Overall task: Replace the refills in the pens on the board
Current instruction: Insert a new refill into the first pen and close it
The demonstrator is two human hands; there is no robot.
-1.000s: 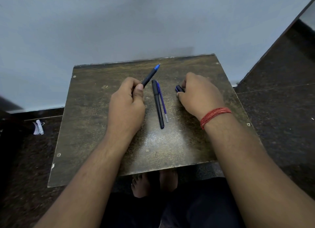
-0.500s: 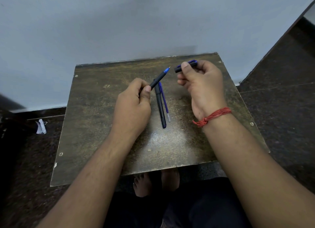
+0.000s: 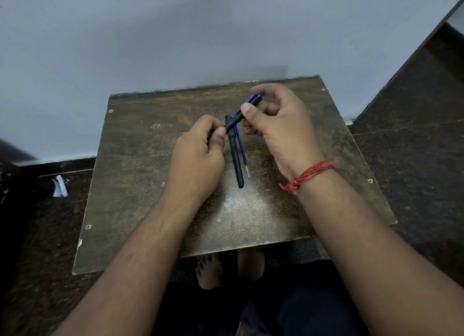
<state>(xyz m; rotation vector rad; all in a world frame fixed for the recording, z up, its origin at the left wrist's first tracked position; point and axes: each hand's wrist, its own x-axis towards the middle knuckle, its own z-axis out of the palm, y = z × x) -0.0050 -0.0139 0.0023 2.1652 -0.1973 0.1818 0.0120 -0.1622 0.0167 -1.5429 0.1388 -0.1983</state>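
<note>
Hands meet above the board [image 3: 140,185]: the left hand [image 3: 198,160] is curled tight round the lower end of a black pen [image 3: 232,125], thumb pressed on the barrel, while the right hand [image 3: 278,125] pinches the pen's cap [image 3: 253,101] between thumb and fingers at the upper end. The pen slants up to the right, off the surface. Beneath it a second black pen [image 3: 236,157] lies flat, a blue refill [image 3: 242,150] just beside it. Red thread [image 3: 310,175] circles the right wrist.
</note>
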